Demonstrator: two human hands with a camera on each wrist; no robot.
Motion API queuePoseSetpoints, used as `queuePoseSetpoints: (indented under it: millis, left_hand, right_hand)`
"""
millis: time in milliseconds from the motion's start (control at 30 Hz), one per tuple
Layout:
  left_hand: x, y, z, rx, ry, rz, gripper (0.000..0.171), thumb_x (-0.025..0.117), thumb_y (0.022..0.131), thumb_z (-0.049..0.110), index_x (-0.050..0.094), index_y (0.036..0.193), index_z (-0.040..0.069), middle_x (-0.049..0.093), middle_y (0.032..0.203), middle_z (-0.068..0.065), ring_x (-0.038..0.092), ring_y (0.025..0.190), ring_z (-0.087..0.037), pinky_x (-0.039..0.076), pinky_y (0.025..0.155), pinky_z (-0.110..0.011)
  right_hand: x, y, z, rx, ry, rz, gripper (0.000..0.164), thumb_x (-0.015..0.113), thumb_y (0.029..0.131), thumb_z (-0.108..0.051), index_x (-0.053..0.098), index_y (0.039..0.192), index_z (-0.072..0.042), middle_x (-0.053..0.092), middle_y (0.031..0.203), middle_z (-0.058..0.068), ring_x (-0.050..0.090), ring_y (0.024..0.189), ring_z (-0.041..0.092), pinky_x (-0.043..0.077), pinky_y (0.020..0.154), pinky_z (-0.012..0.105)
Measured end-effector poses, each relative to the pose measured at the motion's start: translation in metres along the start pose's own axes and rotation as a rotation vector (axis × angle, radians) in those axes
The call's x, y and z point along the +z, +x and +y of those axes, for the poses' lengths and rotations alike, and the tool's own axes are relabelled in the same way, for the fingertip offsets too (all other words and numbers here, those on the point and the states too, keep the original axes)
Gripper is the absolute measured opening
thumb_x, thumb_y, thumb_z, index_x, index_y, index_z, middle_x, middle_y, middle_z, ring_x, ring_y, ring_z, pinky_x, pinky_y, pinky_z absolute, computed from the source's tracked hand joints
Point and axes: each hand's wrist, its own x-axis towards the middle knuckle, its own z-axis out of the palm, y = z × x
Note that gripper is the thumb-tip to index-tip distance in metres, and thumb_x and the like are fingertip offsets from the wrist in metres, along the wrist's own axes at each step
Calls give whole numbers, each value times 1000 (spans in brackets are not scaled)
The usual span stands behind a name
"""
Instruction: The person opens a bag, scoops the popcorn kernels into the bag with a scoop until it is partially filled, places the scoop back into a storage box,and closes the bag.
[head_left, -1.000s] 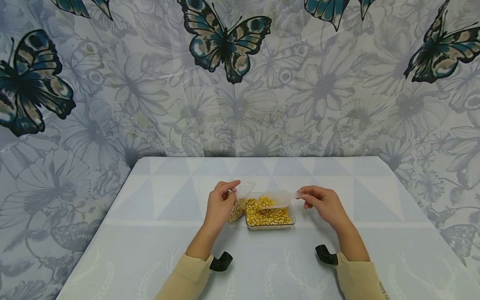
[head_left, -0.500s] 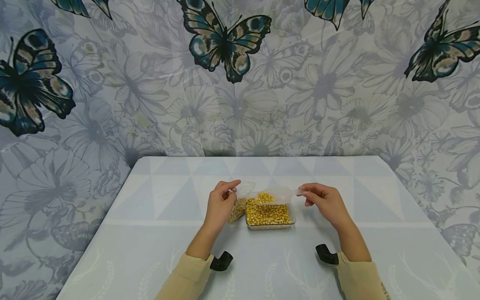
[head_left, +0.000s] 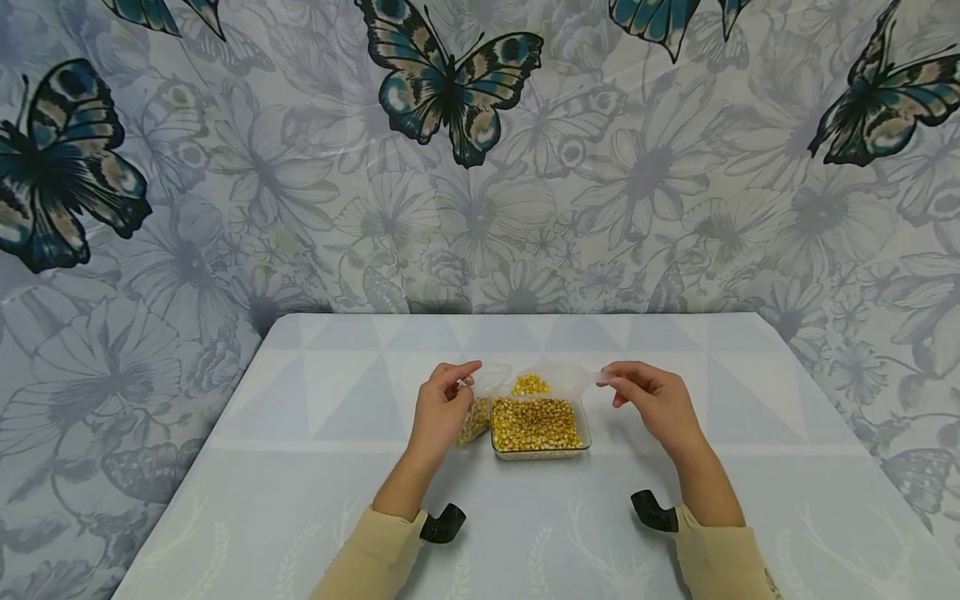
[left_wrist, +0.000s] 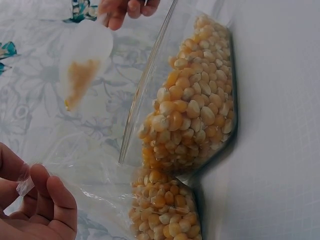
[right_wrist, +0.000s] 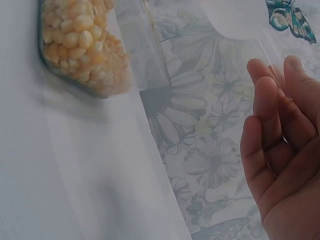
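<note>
My left hand [head_left: 442,404] pinches the open mouth of a clear plastic bag [left_wrist: 107,192] with corn kernels in its lower part. Against the bag's right side stands a clear rectangular container [head_left: 542,456] heaped with yellow corn kernels [head_left: 536,427]. Above its back edge hangs a translucent white scoop [head_left: 570,377] carrying a small pile of kernels. My right hand [head_left: 658,408] pinches the scoop's thin handle between thumb and fingers. Through the scoop's wall in the left wrist view, the kernels look blurred. Part of the scoop lies outside the right wrist view.
Under everything is a table [head_left: 600,517] with a pale patterned cover; its far edge meets a butterfly-print cloth [head_left: 480,233]. A black curved piece sticks out at each cuff, one on the left [head_left: 444,523] and one on the right [head_left: 653,510].
My right hand has risen slightly, lifting the loaded scoop from the corn in the container to above its back edge. The left hand and the bag have stayed still.
</note>
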Motion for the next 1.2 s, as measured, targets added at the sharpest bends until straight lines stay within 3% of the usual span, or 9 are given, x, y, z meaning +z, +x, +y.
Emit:
queuePoseSetpoints:
  millis: [233, 433, 600, 800, 1200]
  left_hand:
    - [1, -1, 3, -26, 12, -4, 42, 51, 92, -5, 69, 127, 9, 57, 105, -13, 41, 68, -11, 39, 59, -19]
    - [-1, -9, 23, -38, 18, -40, 43, 49, 91, -9, 69, 126, 4, 56, 105, -18, 40, 68, -11, 36, 59, -18]
    - [0, -15, 34, -7, 22, -50, 42, 48, 91, -8, 68, 127, 2, 56, 105, -20, 40, 70, -11, 36, 59, -19]
    - [1, -14, 33, 3, 31, -52, 41, 49, 92, -8, 69, 126, 3, 57, 104, -21, 41, 72, -11, 35, 62, -18]
    - [2, -14, 31, 10, 42, -50, 40, 49, 92, -8, 70, 124, 4, 58, 103, -20, 42, 73, -11, 35, 62, -18]
  right_hand:
    - [4, -1, -10, -11, 28, 41, 23, 65, 97, -22, 73, 114, -8, 74, 93, -12, 64, 70, 11, 55, 69, 22]
    - [10, -1, -15, -37, 53, 60, 22, 65, 96, -19, 73, 112, -6, 75, 93, -10, 64, 68, 11, 54, 66, 22]
    - [14, -2, -18, -45, 56, 70, 21, 66, 96, -19, 73, 111, -7, 75, 92, -13, 64, 68, 10, 54, 64, 23]
    - [18, -3, -24, -37, 13, 85, 19, 67, 96, -21, 74, 110, -10, 71, 88, -22, 64, 68, 9, 51, 59, 24]
    - [27, -4, -31, -115, -59, 132, 15, 70, 93, -16, 76, 106, -16, 69, 79, -12, 63, 64, 10, 42, 50, 24]
